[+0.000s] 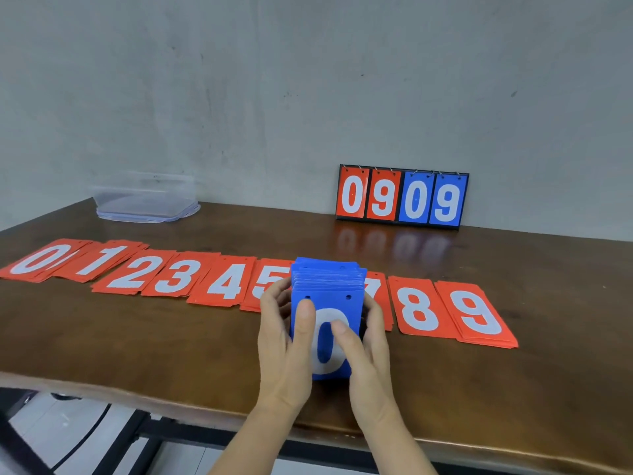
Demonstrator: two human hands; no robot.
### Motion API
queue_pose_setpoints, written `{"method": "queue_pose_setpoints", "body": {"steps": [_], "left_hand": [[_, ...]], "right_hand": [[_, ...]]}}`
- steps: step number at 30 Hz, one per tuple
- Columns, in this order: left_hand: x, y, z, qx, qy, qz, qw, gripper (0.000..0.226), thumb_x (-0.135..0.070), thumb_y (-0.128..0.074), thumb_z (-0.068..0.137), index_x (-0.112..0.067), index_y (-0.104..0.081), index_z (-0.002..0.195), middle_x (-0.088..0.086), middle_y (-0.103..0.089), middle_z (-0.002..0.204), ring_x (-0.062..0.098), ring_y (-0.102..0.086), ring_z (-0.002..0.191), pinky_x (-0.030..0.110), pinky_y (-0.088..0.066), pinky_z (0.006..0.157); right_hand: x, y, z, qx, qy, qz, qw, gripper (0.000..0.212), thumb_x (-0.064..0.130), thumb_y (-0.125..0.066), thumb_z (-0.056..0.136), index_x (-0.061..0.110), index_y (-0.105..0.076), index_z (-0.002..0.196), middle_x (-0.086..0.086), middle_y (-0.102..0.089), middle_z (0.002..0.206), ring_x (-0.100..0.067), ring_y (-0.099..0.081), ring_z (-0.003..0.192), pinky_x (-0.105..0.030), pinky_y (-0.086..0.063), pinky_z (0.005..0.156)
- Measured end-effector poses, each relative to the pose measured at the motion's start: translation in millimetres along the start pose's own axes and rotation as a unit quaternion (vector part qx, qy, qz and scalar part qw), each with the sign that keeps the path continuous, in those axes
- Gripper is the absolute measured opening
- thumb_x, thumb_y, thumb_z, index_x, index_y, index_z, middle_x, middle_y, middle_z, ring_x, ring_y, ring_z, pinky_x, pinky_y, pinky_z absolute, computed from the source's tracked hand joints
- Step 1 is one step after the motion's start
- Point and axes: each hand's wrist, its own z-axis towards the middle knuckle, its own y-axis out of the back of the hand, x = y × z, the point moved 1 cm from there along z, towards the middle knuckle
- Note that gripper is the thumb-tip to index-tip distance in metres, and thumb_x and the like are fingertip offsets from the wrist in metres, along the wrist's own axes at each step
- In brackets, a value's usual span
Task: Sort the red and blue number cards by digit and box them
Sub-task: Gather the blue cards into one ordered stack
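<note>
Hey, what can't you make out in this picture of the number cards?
1. Head view: the blue stack hides whatever lies between the 5 pile and the 7 pile, and covers part of both.
2. Head view: the 0 card on top of the stack hides the digits beneath.
3. Head view: the clear box at far left is blurred, so its contents cannot be told.

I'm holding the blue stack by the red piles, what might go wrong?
The thick blue stack, gripped by the left hand and right hand near the red 5 pile and red 7 pile, might shed cards into them. The red 0 pile and red 1 pile crowd each other, so nudging could blend them.
</note>
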Motion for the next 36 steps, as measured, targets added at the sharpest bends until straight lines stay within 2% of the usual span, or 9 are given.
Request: {"method": "queue_pose_setpoints", "body": {"steps": [6,10,15,18,21,27,30,33,36], "left_hand": [[-5,-1,5,-0.044,-0.018,0.041,0.998,0.044,-0.071,-0.034,0.075,-0.038,-0.047,0.101,-0.012,-0.058,0.099,0.003,-0.056,0.090,0.017,-0.042,0.074],[-18,-6,12,-0.070,0.015,0.058,0.996,0.055,-0.079,-0.032,0.068,-0.030,-0.045,0.090,-0.013,-0.053,0.080,-0.005,-0.051,0.070,0.014,-0.037,0.063],[-29,-14,22,-0.059,0.078,0.081,0.992,0.056,-0.074,-0.051,0.078,-0.033,-0.050,0.116,-0.023,-0.054,0.096,-0.007,-0.054,0.084,0.027,-0.043,0.080],[-28,-15,27,-0.060,0.093,0.097,0.989,0.028,-0.051,-0.057,0.089,-0.029,-0.063,0.105,-0.018,-0.062,0.093,0.004,-0.060,0.088,0.035,-0.050,0.087],[-25,-12,29,-0.060,0.105,0.084,0.989,0.023,-0.041,-0.053,0.093,-0.022,-0.067,0.099,-0.007,-0.066,0.095,0.016,-0.060,0.093,0.043,-0.048,0.092],[-27,-13,30,-0.052,0.127,0.066,0.988,0.036,-0.035,-0.053,0.095,-0.026,-0.059,0.129,-0.013,-0.054,0.135,0.006,-0.049,0.117,0.042,-0.040,0.107],[-31,-13,28,-0.065,0.118,0.070,0.988,0.033,-0.030,-0.045,0.099,-0.026,-0.059,0.129,-0.012,-0.054,0.135,0.003,-0.046,0.110,0.036,-0.039,0.105],[-35,-15,21,-0.061,0.141,0.022,0.988,0.043,-0.049,-0.029,0.101,-0.034,-0.056,0.130,-0.016,-0.052,0.131,0.003,-0.045,0.116,0.031,-0.037,0.104],[-34,-18,12,-0.043,0.169,-0.052,0.983,0.081,-0.079,-0.015,0.075,-0.039,-0.050,0.136,-0.013,-0.051,0.137,0.011,-0.047,0.126,0.036,-0.039,0.108]], "right_hand": [[8,-8,-1,-0.014,0.034,-0.002,0.999,0.067,0.053,-0.058,0.074,0.023,-0.046,0.133,0.011,-0.062,0.119,-0.004,-0.058,0.112,-0.011,-0.046,0.084],[18,-13,7,-0.071,0.009,0.038,0.997,0.039,0.045,-0.064,0.084,0.031,-0.052,0.118,0.028,-0.065,0.096,0.006,-0.062,0.095,-0.010,-0.048,0.072],[21,-21,27,-0.158,-0.035,0.026,0.986,0.037,0.053,-0.064,0.083,0.031,-0.058,0.112,0.010,-0.065,0.105,-0.010,-0.066,0.095,-0.024,-0.056,0.075],[21,-22,33,-0.187,-0.054,0.004,0.981,0.028,0.044,-0.064,0.086,0.030,-0.060,0.110,0.007,-0.066,0.103,-0.012,-0.068,0.089,-0.036,-0.057,0.080],[24,-21,35,-0.189,-0.051,-0.015,0.981,0.019,0.035,-0.057,0.093,0.030,-0.062,0.110,0.015,-0.063,0.101,-0.003,-0.066,0.086,-0.028,-0.057,0.075],[26,-23,33,-0.146,-0.076,-0.027,0.986,0.024,0.029,-0.052,0.096,0.026,-0.062,0.118,0.013,-0.062,0.112,-0.009,-0.063,0.098,-0.024,-0.054,0.076],[35,-17,44,-0.121,-0.123,-0.013,0.985,0.036,0.028,-0.041,0.101,0.014,-0.057,0.130,0.007,-0.056,0.129,-0.010,-0.053,0.117,-0.029,-0.046,0.095],[34,-13,38,-0.073,-0.152,0.071,0.983,0.064,0.048,-0.032,0.099,0.006,-0.031,0.148,-0.006,-0.029,0.155,-0.020,-0.026,0.143,-0.032,-0.016,0.119],[31,-22,24,-0.072,-0.101,0.030,0.992,0.062,0.067,-0.036,0.083,0.038,-0.045,0.137,0.013,-0.049,0.140,-0.008,-0.049,0.126,-0.030,-0.042,0.106]]}}
